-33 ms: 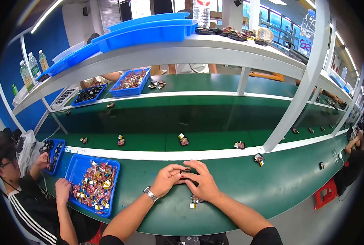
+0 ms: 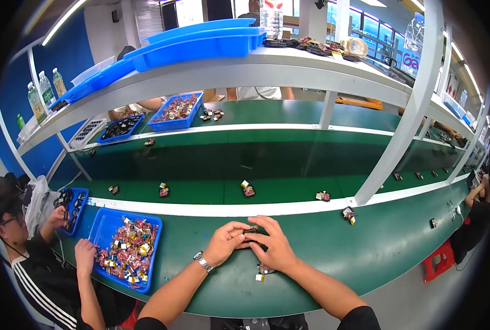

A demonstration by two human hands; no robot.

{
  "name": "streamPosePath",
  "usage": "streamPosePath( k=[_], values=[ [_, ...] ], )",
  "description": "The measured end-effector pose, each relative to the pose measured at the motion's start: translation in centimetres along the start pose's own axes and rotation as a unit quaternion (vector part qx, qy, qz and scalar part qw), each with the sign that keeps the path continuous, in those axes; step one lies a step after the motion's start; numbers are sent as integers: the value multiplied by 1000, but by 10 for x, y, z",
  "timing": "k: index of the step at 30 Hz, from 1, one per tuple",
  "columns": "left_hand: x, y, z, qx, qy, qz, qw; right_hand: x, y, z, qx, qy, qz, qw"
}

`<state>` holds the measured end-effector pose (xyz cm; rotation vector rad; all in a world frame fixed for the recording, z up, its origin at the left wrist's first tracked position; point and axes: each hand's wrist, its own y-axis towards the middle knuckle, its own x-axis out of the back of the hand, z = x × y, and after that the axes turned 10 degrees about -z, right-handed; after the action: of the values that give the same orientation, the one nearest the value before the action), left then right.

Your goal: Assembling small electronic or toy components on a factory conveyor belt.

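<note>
Above the green table [image 2: 201,286], my left hand [image 2: 222,245] and my right hand [image 2: 277,250] meet around a small dark electronic part [image 2: 250,237] with a reddish edge. The fingers of both are closed on it and cover most of its surface. My right index finger arches over the top. Beside the right wrist, a small part with a white tab [image 2: 261,276] lies on the table, partly hidden by that hand. To the left of my left forearm stands a blue tray [image 2: 158,242] heaped with reddish circuit pieces with white and yellow tabs.
Beyond a white rail [image 2: 212,209] runs a green conveyor belt [image 2: 289,190] carrying several spaced small parts. A slanted white post [image 2: 396,140] supports the overhead shelf with blue trays [image 2: 201,52]. At left sits a co-worker [image 2: 19,236], one hand at my tray, near another blue tray [image 2: 79,212].
</note>
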<state>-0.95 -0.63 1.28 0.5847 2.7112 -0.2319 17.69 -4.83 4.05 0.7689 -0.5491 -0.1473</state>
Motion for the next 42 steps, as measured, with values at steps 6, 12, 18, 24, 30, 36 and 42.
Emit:
streamPosePath(
  k=[6,12,18,24,30,36,42],
  values=[
    [-4,-1,2,19,3,4,1000,0,-7,-8,-22,25,-4,999],
    [-5,2,8,-9,-19,-34,999,-1,-4,-2,-13,-23,-12,1000],
    [-6,5,5,5,-16,-23,1000,-5,1,-11,28,-33,-57,997],
    [-8,2,3,27,-7,-35,999,-3,0,-9,74,-80,-67,992],
    [-6,2,4,31,-12,-35,999,-6,-1,-4,77,-101,-59,990],
    [-9,2,3,25,-3,-32,999,-7,-3,-6,87,-132,-61,985],
    [-8,1,3,31,4,-39,999,-6,-3,-6,134,-158,-58,977]
  ],
)
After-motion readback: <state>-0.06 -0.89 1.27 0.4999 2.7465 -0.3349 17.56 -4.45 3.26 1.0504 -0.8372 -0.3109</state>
